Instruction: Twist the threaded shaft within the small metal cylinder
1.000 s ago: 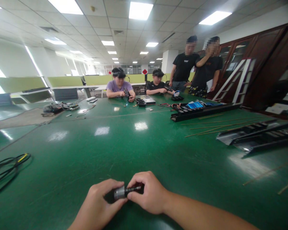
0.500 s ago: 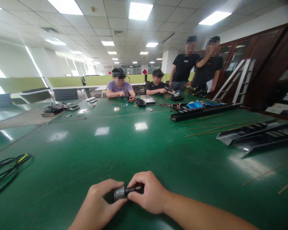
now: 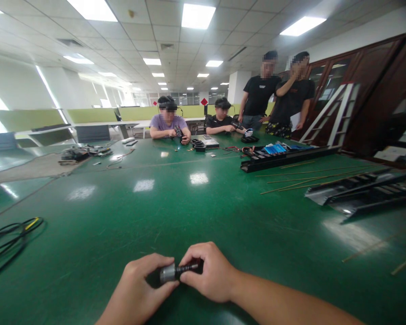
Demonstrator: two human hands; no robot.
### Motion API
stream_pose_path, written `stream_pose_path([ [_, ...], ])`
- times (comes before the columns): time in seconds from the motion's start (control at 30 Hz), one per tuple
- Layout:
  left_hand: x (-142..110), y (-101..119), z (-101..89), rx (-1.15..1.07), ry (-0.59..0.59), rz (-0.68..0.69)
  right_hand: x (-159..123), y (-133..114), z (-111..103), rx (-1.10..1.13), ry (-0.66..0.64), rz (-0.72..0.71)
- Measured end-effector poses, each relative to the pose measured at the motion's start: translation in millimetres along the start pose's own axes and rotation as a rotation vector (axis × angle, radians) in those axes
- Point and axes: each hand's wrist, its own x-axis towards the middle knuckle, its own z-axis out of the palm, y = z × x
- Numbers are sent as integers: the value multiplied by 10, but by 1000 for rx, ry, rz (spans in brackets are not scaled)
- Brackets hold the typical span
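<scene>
Low in the head view, both hands meet at a small mechanical part, held lengthwise between them just over the green table [image 3: 176, 212]. Thumb and forefinger of my left hand [image 3: 144, 280] close around its grey cylinder [image 3: 168, 273]. A dark ribbed shaft [image 3: 182, 269] with a paler tip sticks out of the cylinder to the right. My right hand [image 3: 211, 273] pinches this shaft side, its fingers curled. Some of the shaft and the inner fingers are hidden, and the part's exact kind does not show.
Coiled black cable [image 3: 10, 243] lies at left. Metal channels [image 3: 365, 192], thin rods [image 3: 304, 183] and a long black rail [image 3: 291, 157] with blue items lie at right. Two people sit across the table with tools; two more stand near a ladder [image 3: 338, 113]. Mixed parts [image 3: 83, 153] lie far left.
Almost nothing differs: both hands keep the same grip in the same place. The grey cylinder looks very slightly turned or shifted left.
</scene>
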Motion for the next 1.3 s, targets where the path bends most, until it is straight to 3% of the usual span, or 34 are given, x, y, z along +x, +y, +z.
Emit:
stream_pose_path([
  [1.3,-2,0,-57,-10,-96,-142,5,-18,-18,23,-1,22],
])
